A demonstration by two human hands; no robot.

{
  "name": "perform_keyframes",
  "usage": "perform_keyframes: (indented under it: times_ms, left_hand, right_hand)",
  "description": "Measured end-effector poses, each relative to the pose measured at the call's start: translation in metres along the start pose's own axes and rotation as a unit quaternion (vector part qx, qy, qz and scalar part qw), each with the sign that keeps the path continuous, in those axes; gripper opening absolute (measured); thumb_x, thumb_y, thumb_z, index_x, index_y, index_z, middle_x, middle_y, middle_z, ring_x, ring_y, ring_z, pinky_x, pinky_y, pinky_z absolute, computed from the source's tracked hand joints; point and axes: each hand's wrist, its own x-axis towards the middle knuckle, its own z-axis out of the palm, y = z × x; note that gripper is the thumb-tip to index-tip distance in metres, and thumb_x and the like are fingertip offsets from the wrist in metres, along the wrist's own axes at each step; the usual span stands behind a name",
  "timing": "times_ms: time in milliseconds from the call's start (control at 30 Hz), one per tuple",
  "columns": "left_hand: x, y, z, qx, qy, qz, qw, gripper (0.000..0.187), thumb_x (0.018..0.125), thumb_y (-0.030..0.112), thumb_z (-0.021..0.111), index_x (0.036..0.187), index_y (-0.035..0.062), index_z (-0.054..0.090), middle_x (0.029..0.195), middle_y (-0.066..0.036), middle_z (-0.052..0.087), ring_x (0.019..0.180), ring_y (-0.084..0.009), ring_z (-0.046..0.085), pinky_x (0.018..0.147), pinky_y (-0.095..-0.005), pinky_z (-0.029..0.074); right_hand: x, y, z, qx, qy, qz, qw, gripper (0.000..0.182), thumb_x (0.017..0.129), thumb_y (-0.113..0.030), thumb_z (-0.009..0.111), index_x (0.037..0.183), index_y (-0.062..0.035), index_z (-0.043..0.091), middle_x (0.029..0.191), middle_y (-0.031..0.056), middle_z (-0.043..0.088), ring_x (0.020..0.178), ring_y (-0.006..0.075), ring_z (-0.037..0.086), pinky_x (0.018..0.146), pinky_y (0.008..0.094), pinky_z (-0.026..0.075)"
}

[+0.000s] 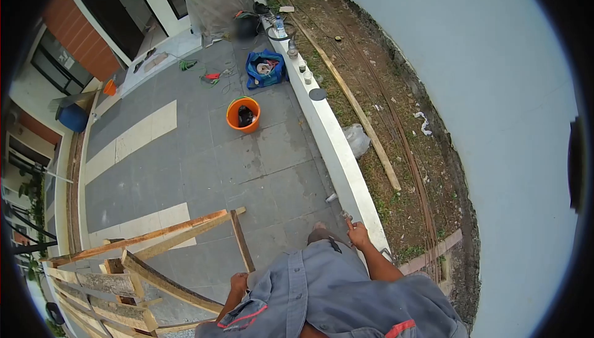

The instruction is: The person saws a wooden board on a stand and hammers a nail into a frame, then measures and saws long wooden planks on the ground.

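My right hand (357, 234) is closed beside the low white wall (356, 186), fingers curled. A small greyish thing (345, 215) shows at its fingertips, too small to name. Down at my side, my left hand (238, 284) is curled closed near my shorts. Whether anything is in it is hidden. Close to that hand stands a wooden frame of rough planks, with an upright strip of wood (242, 242) just above the hand.
An orange bucket (243, 129) with something black inside stands on the grey tiles. Beyond it is a blue bag (277, 79). Cups and a round dark disc (317, 94) sit on the wall. A long plank (352, 100) lies on the soil strip.
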Motion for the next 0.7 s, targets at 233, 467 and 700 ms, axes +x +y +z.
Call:
perform_keyframes:
  times_ms: [233, 467, 700]
  left_hand:
    - [0.065, 0.043, 0.010, 0.009, -0.040, 0.023, 0.999, 0.021, 0.087, 0.019, 0.070, 0.090, -0.0021, 0.071, 0.072, -0.006, 0.067, 0.056, -0.0158, 0.059, 0.051, -0.0304, 0.048]
    - [0.097, 0.165, -0.005, -0.072, -0.057, -0.108, 0.990, 0.022, 0.085, 0.017, 0.071, 0.094, -0.0028, 0.069, 0.081, -0.004, 0.067, 0.065, -0.0131, 0.057, 0.057, -0.0276, 0.046]
    - [0.172, 0.141, -0.071, 0.065, -0.132, -0.121, 0.982, 0.018, 0.088, 0.018, 0.069, 0.096, 0.0016, 0.070, 0.080, -0.006, 0.067, 0.071, -0.0126, 0.061, 0.059, -0.0294, 0.050]
  right_hand:
    - [0.077, -0.043, -0.030, -0.084, -0.002, -0.046, 0.995, 0.057, 0.098, -0.052, 0.048, 0.110, 0.0031, 0.058, 0.104, 0.0273, 0.066, 0.103, 0.0435, 0.063, 0.087, 0.0499, 0.049]
    - [0.170, -0.141, -0.022, -0.103, -0.007, -0.022, 0.994, 0.036, 0.098, -0.031, 0.049, 0.121, -0.0037, 0.054, 0.114, 0.0241, 0.065, 0.111, 0.0418, 0.060, 0.092, 0.0498, 0.047]
    - [0.276, -0.211, -0.001, -0.121, -0.019, 0.004, 0.992, 0.029, 0.094, -0.019, 0.051, 0.119, -0.0039, 0.051, 0.111, 0.0250, 0.065, 0.107, 0.0412, 0.062, 0.090, 0.0507, 0.048]
